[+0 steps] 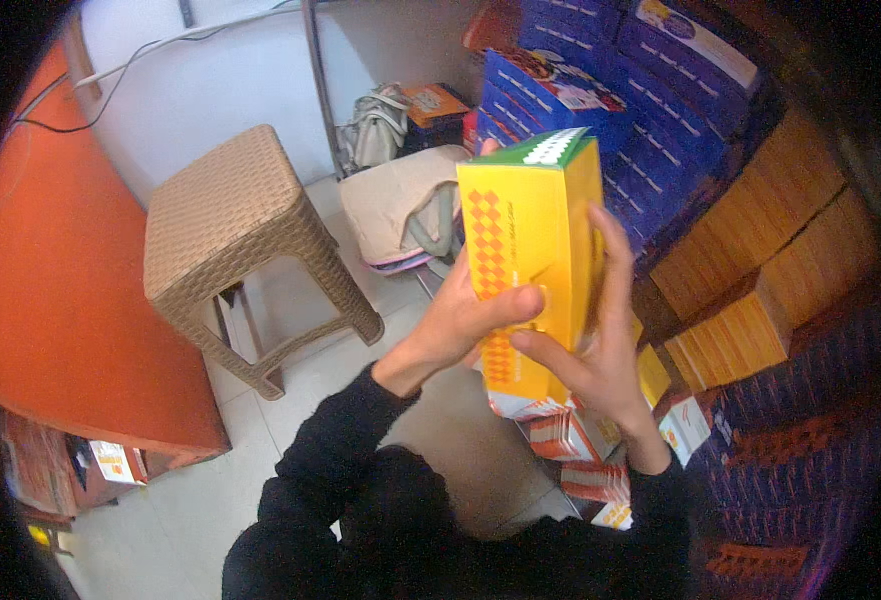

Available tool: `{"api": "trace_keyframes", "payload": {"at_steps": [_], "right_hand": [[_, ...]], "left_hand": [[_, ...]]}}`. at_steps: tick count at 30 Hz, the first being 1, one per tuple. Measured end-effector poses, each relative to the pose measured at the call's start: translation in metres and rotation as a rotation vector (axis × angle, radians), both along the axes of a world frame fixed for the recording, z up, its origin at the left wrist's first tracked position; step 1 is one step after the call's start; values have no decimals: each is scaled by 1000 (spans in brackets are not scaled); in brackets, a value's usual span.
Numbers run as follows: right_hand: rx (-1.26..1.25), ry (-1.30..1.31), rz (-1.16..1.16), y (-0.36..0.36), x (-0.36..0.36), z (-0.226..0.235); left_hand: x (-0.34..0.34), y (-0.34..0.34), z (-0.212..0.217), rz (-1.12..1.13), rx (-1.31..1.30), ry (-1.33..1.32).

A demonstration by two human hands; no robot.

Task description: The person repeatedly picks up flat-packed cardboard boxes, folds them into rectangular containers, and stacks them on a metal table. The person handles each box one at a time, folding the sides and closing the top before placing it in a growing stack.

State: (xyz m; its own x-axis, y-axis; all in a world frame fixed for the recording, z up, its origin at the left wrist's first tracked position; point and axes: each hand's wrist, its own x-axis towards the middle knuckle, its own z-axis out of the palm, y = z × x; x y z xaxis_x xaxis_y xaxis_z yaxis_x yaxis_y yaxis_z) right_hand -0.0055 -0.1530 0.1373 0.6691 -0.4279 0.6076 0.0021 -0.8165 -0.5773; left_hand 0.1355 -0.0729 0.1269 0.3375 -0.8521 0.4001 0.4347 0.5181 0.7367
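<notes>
While the tall yellow carton [531, 260] stands upright in the air above the small boxes on the floor [581, 440], I'd keep my left hand [466, 320] and right hand [601, 350] closed firmly around its lower half, squaring its walls gently.

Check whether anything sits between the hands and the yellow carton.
Nothing visible does. The left hand grips the yellow carton from its left side, thumb across the front face, and the right hand clasps its right edge with fingers running up the side. Both touch the carton directly.
</notes>
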Motion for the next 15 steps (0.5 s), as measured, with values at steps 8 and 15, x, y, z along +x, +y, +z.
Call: {"api": "trace_keyframes", "payload": {"at_steps": [8,15], "right_hand": [[457,-253,219,15,18,-36],[844,-341,277,31,1,-68]], "left_hand": [[-2,-2,-13,49,39,-96],[-36,-13,-32,309,62,-285]]}}
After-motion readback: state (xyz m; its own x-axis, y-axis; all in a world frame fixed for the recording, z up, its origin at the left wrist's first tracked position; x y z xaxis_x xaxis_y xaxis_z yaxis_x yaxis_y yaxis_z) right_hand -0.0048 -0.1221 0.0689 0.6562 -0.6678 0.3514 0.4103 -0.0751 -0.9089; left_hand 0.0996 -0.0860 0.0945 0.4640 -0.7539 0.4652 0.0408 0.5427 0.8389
